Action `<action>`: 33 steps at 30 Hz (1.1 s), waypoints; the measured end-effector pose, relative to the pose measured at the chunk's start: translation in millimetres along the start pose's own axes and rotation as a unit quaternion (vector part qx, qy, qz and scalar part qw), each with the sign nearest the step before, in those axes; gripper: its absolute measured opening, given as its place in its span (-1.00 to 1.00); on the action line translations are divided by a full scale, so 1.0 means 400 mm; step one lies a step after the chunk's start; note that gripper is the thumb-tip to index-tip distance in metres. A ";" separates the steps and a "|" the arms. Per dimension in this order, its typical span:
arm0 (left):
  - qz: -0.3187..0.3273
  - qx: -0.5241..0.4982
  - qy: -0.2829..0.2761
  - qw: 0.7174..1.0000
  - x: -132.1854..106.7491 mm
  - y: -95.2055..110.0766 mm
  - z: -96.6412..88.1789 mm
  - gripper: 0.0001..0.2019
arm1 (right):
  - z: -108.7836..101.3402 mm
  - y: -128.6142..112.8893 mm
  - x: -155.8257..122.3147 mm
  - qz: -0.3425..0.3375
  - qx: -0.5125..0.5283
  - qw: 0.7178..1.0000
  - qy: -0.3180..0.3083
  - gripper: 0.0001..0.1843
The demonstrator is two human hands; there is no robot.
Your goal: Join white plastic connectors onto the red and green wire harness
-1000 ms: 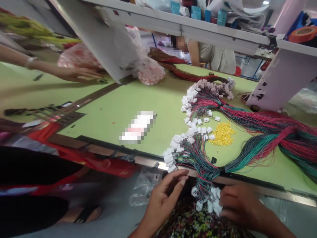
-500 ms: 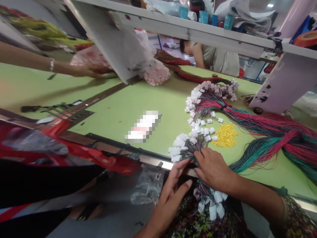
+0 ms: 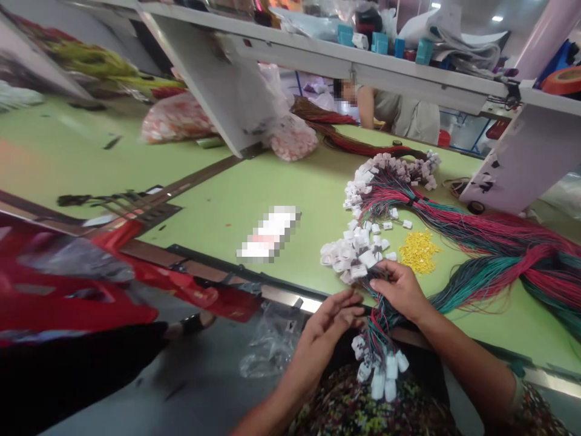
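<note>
My right hand [image 3: 402, 289] pinches a bundle of thin red, green and dark wires [image 3: 379, 324] at the table's front edge. White connectors [image 3: 347, 257] on wire ends lie on the green tabletop just beyond that hand. More white connectors [image 3: 385, 370] hang below the edge, over my lap. To the left of the wires is my left hand [image 3: 331, 318], its fingers loosely bent and apart, with nothing visible in it. Small yellow pieces [image 3: 418, 251] lie in a pile past my right hand.
Long wire bundles [image 3: 499, 242] stretch across the right side, with more white connectors [image 3: 363, 181] behind. A blurred-out white item [image 3: 270, 233] lies mid-table. Bags of pinkish parts [image 3: 293, 138] stand near the shelf upright [image 3: 195, 79]. Someone [image 3: 399, 109] leans in behind the table.
My right hand has shifted slightly right and up with the wires. My left hand's fingers have drawn closer together. Another person's arm at the left has gone from view.
</note>
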State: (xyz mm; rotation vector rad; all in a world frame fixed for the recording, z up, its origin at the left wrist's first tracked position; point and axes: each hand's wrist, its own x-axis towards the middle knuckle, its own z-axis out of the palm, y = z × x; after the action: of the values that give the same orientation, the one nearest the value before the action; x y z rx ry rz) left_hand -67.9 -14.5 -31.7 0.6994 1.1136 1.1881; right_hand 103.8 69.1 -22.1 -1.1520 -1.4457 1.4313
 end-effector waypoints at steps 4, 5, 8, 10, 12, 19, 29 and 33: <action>0.004 -0.052 0.014 0.999 0.037 0.017 0.036 -0.66 | -0.006 -0.013 0.009 0.038 0.072 0.996 -0.033 -0.79; 0.015 -0.049 0.023 0.998 0.044 0.015 0.042 -0.68 | -0.006 -0.016 0.008 0.044 0.082 0.995 -0.042 -0.79; 0.029 -0.022 0.061 0.997 0.061 -0.004 0.048 -0.72 | -0.007 -0.016 0.003 0.036 0.073 0.995 -0.065 -0.78; 0.059 0.013 0.086 0.994 0.068 -0.015 0.045 -0.74 | -0.006 -0.014 -0.003 0.014 0.014 0.997 -0.075 -0.74; 0.124 0.080 0.094 0.985 0.074 -0.017 0.039 -0.78 | -0.004 -0.011 -0.007 -0.028 -0.085 0.994 -0.063 -0.69; 0.235 0.248 0.092 0.935 0.091 0.019 0.009 -0.83 | 0.013 0.001 -0.022 -0.206 -0.321 0.924 0.018 -0.74; 0.311 0.252 0.037 0.916 0.073 0.045 0.048 -0.92 | 0.044 -0.008 -0.011 -0.134 -0.488 0.862 -0.021 -0.92; 0.353 0.294 0.020 0.888 0.040 0.023 0.050 -0.88 | 0.039 -0.004 0.008 -0.107 -0.312 0.944 -0.021 -0.88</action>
State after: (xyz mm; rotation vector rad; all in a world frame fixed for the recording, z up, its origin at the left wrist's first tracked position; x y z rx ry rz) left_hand -52.7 5.5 -21.4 1.6602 1.3146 1.4676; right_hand 87.8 67.9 -21.6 -1.2823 -2.0678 0.8639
